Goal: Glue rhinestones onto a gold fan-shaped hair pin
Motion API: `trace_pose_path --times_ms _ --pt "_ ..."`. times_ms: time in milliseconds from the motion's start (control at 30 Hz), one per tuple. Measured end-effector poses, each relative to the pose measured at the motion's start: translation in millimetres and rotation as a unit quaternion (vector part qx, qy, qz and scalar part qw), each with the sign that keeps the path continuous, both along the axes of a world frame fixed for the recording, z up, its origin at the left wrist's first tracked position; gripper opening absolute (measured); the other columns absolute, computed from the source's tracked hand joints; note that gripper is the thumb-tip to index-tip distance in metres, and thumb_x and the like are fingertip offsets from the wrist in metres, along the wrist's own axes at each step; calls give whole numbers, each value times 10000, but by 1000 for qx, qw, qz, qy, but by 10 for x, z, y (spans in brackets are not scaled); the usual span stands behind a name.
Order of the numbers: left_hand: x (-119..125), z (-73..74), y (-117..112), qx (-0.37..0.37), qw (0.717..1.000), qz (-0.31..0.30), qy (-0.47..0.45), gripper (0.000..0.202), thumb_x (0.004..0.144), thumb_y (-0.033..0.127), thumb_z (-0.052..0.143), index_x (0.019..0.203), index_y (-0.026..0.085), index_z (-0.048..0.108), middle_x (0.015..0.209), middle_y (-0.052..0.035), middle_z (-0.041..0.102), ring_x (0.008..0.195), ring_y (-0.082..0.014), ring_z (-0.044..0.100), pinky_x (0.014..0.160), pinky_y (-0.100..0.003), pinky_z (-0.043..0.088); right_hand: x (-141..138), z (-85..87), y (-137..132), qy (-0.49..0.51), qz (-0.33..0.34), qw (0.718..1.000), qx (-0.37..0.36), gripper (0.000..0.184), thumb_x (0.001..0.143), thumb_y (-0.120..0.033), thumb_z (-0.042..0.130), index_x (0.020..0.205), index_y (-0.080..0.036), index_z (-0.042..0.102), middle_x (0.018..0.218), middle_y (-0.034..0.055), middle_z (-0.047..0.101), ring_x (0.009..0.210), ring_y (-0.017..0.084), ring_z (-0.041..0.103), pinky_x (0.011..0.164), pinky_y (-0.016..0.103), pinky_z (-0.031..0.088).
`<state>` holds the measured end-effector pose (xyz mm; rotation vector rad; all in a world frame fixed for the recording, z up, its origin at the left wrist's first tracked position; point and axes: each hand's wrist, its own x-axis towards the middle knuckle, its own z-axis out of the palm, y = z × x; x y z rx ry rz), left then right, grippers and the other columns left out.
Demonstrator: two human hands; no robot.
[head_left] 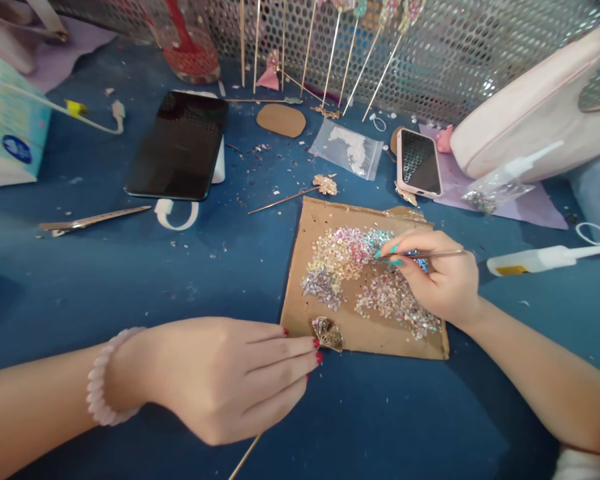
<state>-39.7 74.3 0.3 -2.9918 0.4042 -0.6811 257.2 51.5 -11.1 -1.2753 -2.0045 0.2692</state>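
My left hand (230, 373), wearing a pale beaded bracelet, is closed with its fingertips at a gold openwork fan ornament (329, 333). A thin stick (244, 459) comes out below the hand, lined up with the fan; their join is hidden under the fingers. The fan lies over the near edge of a cardboard sheet (300, 250). In a pinch, my right hand (443, 273) holds metal tweezers (430, 254), tips down among small shiny rhinestones (347, 250). These lie in patches of yellow, pink, lilac and blue. Another mixed patch of rhinestones (397, 300) spreads below the right hand.
Beyond the cardboard lie a flower-topped stick (325, 185), a bag of white pieces (347, 148) and a phone (420, 162). At left are a dark tablet (180, 147) and a metal clip (97, 218). A glue bottle (530, 260) lies at right. Upright sticks (307, 50) line the mesh.
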Motion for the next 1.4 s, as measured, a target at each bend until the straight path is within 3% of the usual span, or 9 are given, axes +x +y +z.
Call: trace_pose_path --times_ms 833,1400 --pt "-10 -28 -8 -6 1000 -2 4 224 873 242 520 996 187 698 1116 -34 680 1033 -196 647 774 -254 611 8 10 -25 -5 5 999 -41 74 878 -248 543 908 -307 577 841 8 668 794 197 662 694 352 518" --pt "6 -27 -1 -14 1000 -1 6 235 874 225 501 999 176 695 1113 -38 681 1028 -197 650 765 -257 615 -33 42 -17 -5 19 1000 -15 122 869 -202 574 860 -315 620 824 -22 713 802 187 677 713 340 524"
